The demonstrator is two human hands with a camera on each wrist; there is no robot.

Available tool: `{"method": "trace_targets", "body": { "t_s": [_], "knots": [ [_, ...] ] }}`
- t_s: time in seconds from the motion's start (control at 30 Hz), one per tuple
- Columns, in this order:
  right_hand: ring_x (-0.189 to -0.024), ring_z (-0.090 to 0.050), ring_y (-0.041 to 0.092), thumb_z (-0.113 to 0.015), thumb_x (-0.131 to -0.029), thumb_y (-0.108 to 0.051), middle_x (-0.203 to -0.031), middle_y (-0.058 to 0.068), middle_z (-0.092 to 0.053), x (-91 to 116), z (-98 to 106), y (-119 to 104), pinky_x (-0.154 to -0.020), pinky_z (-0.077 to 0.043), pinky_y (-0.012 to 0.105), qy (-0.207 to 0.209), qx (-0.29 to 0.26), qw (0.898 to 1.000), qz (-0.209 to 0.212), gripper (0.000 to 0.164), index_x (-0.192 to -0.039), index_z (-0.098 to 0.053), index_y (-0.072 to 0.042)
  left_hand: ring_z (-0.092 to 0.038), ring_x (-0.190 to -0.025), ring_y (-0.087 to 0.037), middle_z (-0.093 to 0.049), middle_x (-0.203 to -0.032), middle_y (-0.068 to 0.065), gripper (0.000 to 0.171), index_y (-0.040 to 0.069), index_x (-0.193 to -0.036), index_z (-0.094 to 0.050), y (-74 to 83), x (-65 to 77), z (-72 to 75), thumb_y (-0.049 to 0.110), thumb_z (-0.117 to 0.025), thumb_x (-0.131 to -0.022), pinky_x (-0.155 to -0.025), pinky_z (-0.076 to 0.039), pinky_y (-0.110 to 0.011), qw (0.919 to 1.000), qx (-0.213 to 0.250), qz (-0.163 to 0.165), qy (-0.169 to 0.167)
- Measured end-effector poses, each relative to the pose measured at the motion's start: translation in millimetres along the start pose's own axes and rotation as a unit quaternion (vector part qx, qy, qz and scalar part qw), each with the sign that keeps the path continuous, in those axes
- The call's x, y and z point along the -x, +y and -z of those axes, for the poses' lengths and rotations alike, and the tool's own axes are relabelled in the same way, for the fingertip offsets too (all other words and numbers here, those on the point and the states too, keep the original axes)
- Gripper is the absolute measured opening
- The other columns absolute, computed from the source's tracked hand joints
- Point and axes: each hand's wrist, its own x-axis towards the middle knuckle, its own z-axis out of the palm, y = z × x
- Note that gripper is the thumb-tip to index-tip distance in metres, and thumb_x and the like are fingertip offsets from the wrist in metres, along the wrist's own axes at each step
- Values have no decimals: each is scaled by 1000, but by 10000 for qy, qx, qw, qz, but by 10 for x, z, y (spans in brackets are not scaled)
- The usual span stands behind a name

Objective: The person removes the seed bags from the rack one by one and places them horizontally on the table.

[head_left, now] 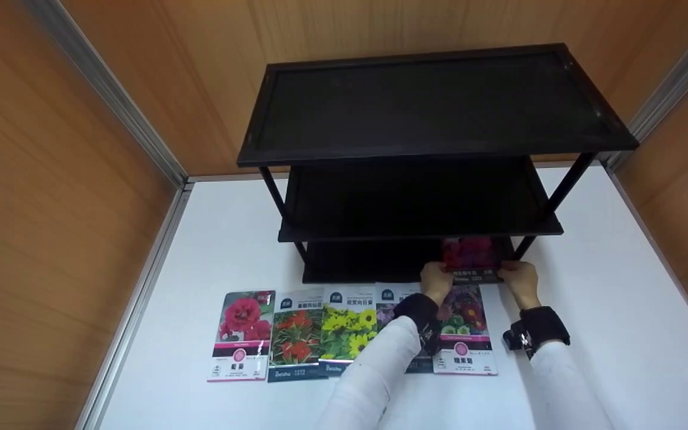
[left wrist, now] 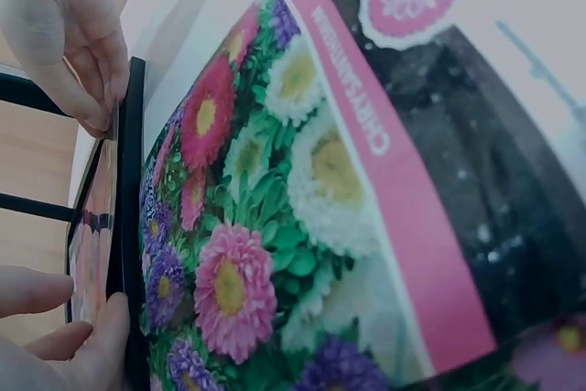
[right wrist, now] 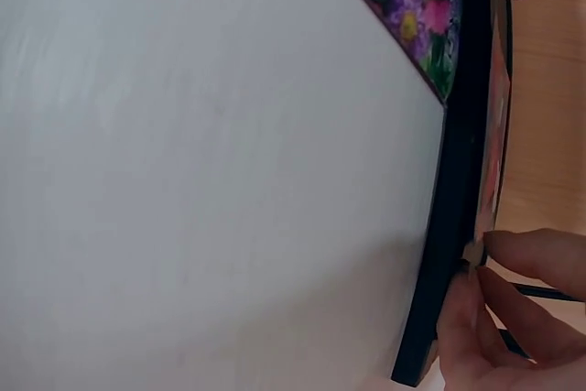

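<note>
A seed packet with red-pink flowers (head_left: 469,255) lies at the right end of the rack's bottom shelf, its lower edge near the shelf's front. My left hand (head_left: 436,280) pinches its left corner between thumb and fingers. At the opposite corner, my right hand (head_left: 520,282) pinches it the same way, thumb and fingertips meeting on the edge in the right wrist view. Part of the packet is hidden under the middle shelf. Just in front of the rack, a chrysanthemum seed packet (left wrist: 229,226) lies face up on the white table, below the held one.
The black three-tier rack (head_left: 439,107) stands against the wooden back wall (head_left: 200,89). Left along the table (head_left: 159,334) lie a pink-flower packet (head_left: 241,334), a red-flower packet (head_left: 296,337), a yellow-flower packet (head_left: 349,325) and a purple-flower packet (head_left: 387,307), partly behind my left arm.
</note>
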Motion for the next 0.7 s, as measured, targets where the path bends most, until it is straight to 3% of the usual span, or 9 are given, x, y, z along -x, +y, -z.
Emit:
{"method": "trace_targets", "body": {
  "t_s": [0.07, 0.13, 0.23, 0.3, 0.4, 0.5, 0.53, 0.6, 0.7],
  "knots": [
    [-69, -60, 16, -71, -61, -11, -74, 5, -68, -314, -127, 730, -59, -44, 23, 46, 60, 9999, 74, 21, -82, -72, -8, -53, -65, -6, -65, -83, 6, 24, 15, -96, -69, -33, -31, -51, 13, -59, -73, -55, -42, -24, 9998, 58, 202, -71],
    [-67, -60, 13, -74, -60, -15, -73, 4, -68, -540, -226, 1254, -57, -44, 21, 81, 195, 9997, 107, 21, -81, -72, -10, -52, -61, -10, -64, -75, 5, 21, 14, -88, -69, -54, -50, -89, 11, -57, -72, -52, -41, -26, 9997, 12, 252, -5],
    [-64, -60, 10, -77, -60, -17, -73, 3, -68, -634, -267, 1505, -53, -44, 19, -73, -142, 9997, 185, 24, -82, -72, -10, -48, -55, -10, -59, -64, 9, 19, 21, -76, -70, -58, -68, -111, 9, -57, -68, -47, -38, -28, 9988, 33, 493, 49],
    [-61, -60, 10, -77, -60, -13, -71, 4, -68, -511, -219, 1246, -51, -45, 19, -164, -525, 9984, 152, 22, -80, -72, -7, -48, -54, -9, -58, -61, 10, 21, 19, -72, -69, -78, -79, -128, 7, -56, -62, -45, -36, -26, 9984, -82, 480, 274],
    [-63, -60, 11, -72, -61, -2, -73, 9, -67, -99, -43, 357, -52, -46, 21, -358, -1257, 9914, -51, 22, -83, -70, 0, -57, -67, -9, -65, -76, 8, 23, 19, -83, -71, -56, -65, -72, 10, -58, -66, -53, -42, -25, 9981, -118, 571, 202],
    [-63, -56, 8, -66, -65, 4, -81, 21, -65, 359, 141, -645, -54, -45, 18, -463, -1370, 9891, -281, 26, -90, -64, 13, -57, -72, -11, -66, -86, 0, 29, 10, -94, -69, 18, -12, 34, 7, -56, -68, -55, -42, -23, 9983, -74, 562, 109],
    [-64, -55, 5, -64, -68, 5, -85, 25, -64, 481, 192, -915, -55, -45, 17, -530, -1343, 9888, -365, 28, -94, -61, 16, -56, -72, -11, -66, -89, -1, 29, 10, -97, -68, 77, 24, 120, 6, -56, -70, -56, -42, -24, 9979, 123, 633, -82],
    [-65, -51, -1, -60, -72, 6, -92, 30, -60, 650, 269, -1334, -56, -43, 13, -539, -927, 9921, -656, 32, -99, -54, 22, -53, -70, -11, -65, -88, 0, 30, 11, -98, -68, 204, 103, 290, 2, -57, -71, -56, -41, -24, 9952, 501, 775, -329],
    [-64, -53, -4, -55, -78, 9, -97, 30, -58, 748, 341, -1587, -60, -46, 13, -748, -943, 9876, -1012, 33, -106, -47, 24, -51, -66, -11, -63, -85, 3, 31, 14, -101, -67, 361, 209, 506, 1, -61, -74, -55, -41, -26, 9894, 1001, 847, -625]
  ]
}}
